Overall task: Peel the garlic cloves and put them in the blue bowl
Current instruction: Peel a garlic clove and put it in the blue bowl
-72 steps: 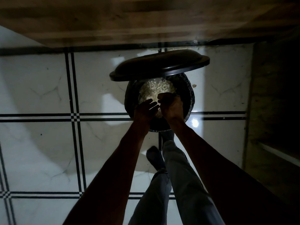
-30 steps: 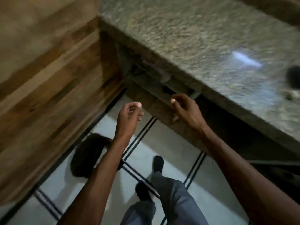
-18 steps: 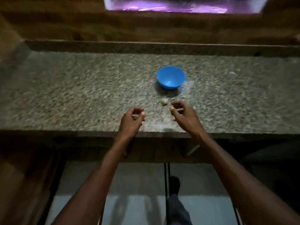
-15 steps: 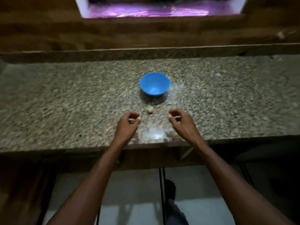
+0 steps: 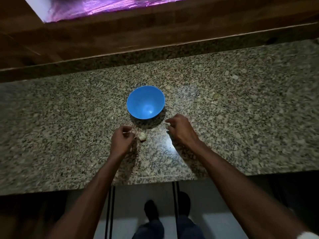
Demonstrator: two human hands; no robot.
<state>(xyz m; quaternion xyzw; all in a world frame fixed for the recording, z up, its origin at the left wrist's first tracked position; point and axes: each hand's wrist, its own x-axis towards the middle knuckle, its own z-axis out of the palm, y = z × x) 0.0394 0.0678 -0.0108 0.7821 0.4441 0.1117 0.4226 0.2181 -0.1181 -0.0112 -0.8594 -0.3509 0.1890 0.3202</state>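
Note:
The blue bowl [image 5: 145,102] stands upright in the middle of the granite counter [image 5: 241,109], and its inside looks bare. A small pale piece of garlic [image 5: 142,136] lies on the counter just in front of the bowl. My left hand [image 5: 121,140] hovers right beside the garlic on its left, fingers loosely curled with the tips almost at it; I cannot tell whether they touch. My right hand [image 5: 181,128] hangs over the counter to the right of the garlic, near the bowl's front right, fingers loosely curled and holding nothing.
A raised granite lip and a dark wooden wall [image 5: 155,35] run along the back of the counter, with a purple-lit opening [image 5: 95,7] above. The counter's front edge [image 5: 155,180] is close to my body. Below it show my feet on tiled floor [image 5: 141,195].
I have turned from the bin on the floor to the counter. Both hands moved forward over the counter toward the bowl, and my left hand came up beside the garlic.

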